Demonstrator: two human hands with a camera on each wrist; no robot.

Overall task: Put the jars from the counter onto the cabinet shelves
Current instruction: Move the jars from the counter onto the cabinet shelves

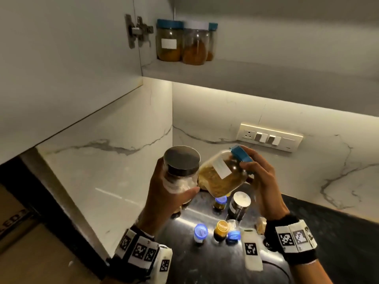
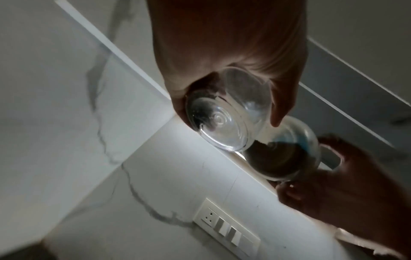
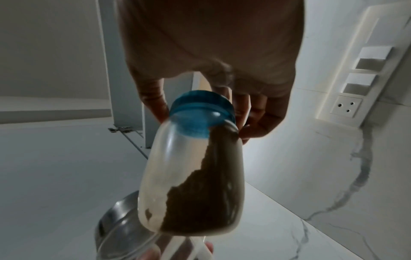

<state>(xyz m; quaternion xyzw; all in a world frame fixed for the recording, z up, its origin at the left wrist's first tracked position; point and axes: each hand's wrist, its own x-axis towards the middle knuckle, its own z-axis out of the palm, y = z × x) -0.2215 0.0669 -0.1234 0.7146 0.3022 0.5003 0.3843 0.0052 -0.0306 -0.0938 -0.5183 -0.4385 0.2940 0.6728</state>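
Observation:
My left hand (image 1: 164, 193) grips a clear jar with a silver lid (image 1: 181, 167), held upright above the counter; the left wrist view shows its glass base (image 2: 219, 123). My right hand (image 1: 260, 177) holds a blue-lidded jar (image 1: 223, 177) of yellow-brown powder by its lid, tilted with the lid up and to the right. In the right wrist view my fingers curl round the blue lid (image 3: 201, 114). The two jars touch side by side. Three filled jars (image 1: 184, 43) stand on the cabinet shelf (image 1: 225, 72) above.
Several small jars (image 1: 221, 228) with blue, yellow and silver lids stand on the dark counter (image 1: 328, 232) below my hands. A switch plate (image 1: 268, 137) is on the marble wall at right. The open cabinet door (image 1: 61, 58) hangs at left. Shelf space lies right of the stored jars.

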